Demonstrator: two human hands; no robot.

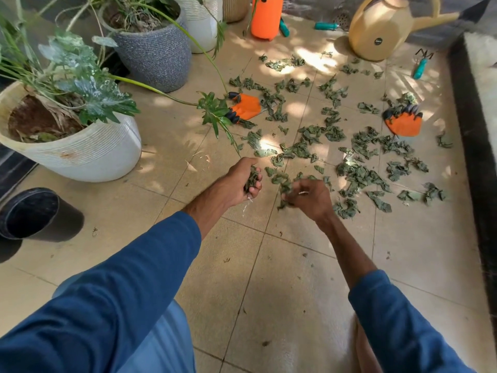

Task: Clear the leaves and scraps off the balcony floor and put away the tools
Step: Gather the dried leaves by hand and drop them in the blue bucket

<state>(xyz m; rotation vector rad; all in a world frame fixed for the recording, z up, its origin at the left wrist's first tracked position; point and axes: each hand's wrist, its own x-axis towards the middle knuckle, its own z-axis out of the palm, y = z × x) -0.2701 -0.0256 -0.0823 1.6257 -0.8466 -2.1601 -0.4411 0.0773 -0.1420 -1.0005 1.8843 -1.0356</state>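
Crumpled green leaves [357, 168] lie scattered over the beige tiled floor ahead of me. My left hand [243, 181] is closed around a bunch of leaves, held just above the floor. Beside it, my right hand [309, 197] pinches a few more leaves near the closest edge of the scatter. Two orange gloves with black claw tips lie among the leaves, one at the left [246, 106] and one at the right [403, 121]. Teal-handled tools lie farther back: a small rake [421, 66] at the right and two more [326, 26] near the far wall.
A black pot [35, 214] lies on its side at the left. White [80, 154] and grey [156, 55] planters stand at the back left. An orange sprayer [266, 16] and a tan watering can [382, 25] stand at the back. A dark raised ledge [476, 146] borders the right side.
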